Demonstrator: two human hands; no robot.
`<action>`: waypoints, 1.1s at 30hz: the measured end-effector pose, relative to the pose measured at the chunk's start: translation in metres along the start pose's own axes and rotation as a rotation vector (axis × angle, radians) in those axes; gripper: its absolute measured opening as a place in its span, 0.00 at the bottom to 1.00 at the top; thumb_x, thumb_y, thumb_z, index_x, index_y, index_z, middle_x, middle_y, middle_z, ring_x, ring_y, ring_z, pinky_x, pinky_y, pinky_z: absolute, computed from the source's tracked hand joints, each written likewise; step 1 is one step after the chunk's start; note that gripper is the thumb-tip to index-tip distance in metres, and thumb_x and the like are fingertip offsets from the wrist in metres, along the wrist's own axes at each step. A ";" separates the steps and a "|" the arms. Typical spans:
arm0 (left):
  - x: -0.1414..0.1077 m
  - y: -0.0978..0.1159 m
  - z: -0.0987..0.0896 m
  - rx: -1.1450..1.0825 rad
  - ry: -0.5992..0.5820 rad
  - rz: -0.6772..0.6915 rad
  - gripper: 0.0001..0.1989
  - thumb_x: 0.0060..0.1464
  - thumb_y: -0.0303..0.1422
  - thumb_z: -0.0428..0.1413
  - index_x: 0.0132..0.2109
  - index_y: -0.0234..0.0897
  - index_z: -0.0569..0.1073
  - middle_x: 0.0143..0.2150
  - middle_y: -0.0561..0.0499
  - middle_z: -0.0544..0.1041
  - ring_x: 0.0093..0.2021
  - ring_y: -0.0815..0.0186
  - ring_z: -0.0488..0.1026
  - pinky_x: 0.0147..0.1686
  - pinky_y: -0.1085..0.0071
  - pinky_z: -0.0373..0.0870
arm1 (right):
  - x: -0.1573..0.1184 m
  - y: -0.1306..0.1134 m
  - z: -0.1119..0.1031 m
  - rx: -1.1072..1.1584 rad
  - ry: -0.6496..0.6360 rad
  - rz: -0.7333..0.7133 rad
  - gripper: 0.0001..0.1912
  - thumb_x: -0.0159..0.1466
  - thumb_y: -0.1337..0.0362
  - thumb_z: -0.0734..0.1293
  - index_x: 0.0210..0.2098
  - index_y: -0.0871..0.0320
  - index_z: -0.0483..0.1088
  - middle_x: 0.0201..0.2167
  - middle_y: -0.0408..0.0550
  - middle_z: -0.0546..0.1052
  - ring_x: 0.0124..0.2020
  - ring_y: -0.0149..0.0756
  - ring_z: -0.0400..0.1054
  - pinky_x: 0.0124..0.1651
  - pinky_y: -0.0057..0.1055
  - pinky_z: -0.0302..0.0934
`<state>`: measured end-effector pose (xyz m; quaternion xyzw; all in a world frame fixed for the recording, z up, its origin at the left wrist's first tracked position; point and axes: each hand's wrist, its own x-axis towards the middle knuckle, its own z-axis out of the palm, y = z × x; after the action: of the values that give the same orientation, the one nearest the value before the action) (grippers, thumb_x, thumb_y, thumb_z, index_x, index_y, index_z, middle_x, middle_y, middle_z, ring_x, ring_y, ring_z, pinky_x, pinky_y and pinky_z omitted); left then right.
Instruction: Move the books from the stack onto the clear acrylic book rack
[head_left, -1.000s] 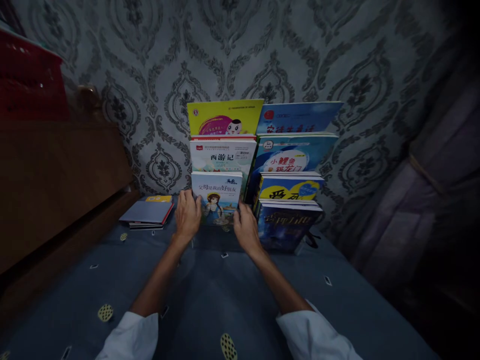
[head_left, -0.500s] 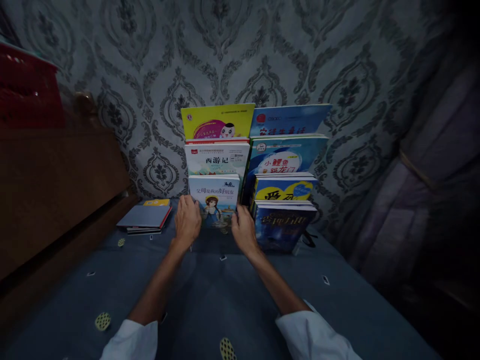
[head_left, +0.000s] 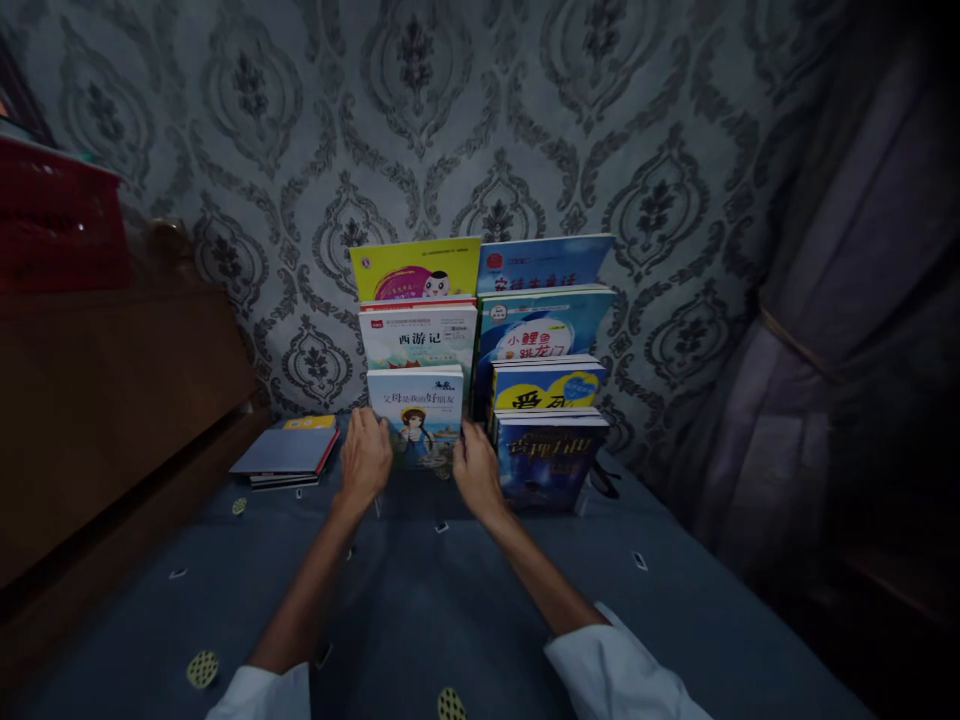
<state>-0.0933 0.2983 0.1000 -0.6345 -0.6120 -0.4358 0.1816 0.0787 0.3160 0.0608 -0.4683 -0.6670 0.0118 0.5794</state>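
A light-blue children's book (head_left: 415, 400) with a girl in a yellow hat on its cover stands upright at the front of the left row. My left hand (head_left: 366, 455) is closed on its left edge, and my right hand (head_left: 478, 468) grips the right edge. Behind it rise a white book (head_left: 416, 335) and a taller yellow book (head_left: 412, 262). To the right stands a second row: a dark-blue book (head_left: 547, 460) in front, then a blue-and-yellow book (head_left: 544, 388), a teal book (head_left: 547, 325) and a blue one (head_left: 551, 260) at the back. The thumbs and some fingertips are partly hidden.
A low stack of books (head_left: 285, 450) lies flat on the dark blue cloth (head_left: 390, 620) at the left. Beyond it is a brown wooden board (head_left: 120, 400) with a red container (head_left: 60, 220) above. Patterned wallpaper (head_left: 487, 120) is behind, and a tied curtain (head_left: 802, 350) hangs right.
The camera has tilted and turned slightly, so the book rows sit lower and further left in the picture. Both hands stay at the light-blue book's sides, which keeps its place among the others.
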 end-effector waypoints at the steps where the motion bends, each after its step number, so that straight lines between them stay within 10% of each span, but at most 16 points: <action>1: 0.000 -0.001 -0.001 0.000 -0.011 0.000 0.05 0.66 0.31 0.44 0.42 0.38 0.64 0.41 0.43 0.69 0.44 0.54 0.71 0.44 0.60 0.69 | -0.001 0.000 0.000 -0.006 0.001 0.002 0.23 0.65 0.71 0.54 0.55 0.61 0.69 0.48 0.61 0.76 0.52 0.50 0.70 0.57 0.48 0.65; 33: 0.002 -0.012 -0.010 0.037 -0.107 0.046 0.08 0.67 0.31 0.44 0.48 0.35 0.65 0.45 0.41 0.71 0.50 0.56 0.72 0.50 0.60 0.70 | -0.004 0.013 -0.001 0.051 -0.098 -0.007 0.27 0.63 0.70 0.57 0.61 0.64 0.67 0.55 0.62 0.75 0.58 0.50 0.68 0.63 0.50 0.62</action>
<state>-0.1083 0.2941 0.1033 -0.6674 -0.6139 -0.3857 0.1702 0.0869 0.3197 0.0507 -0.4498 -0.6957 0.0497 0.5579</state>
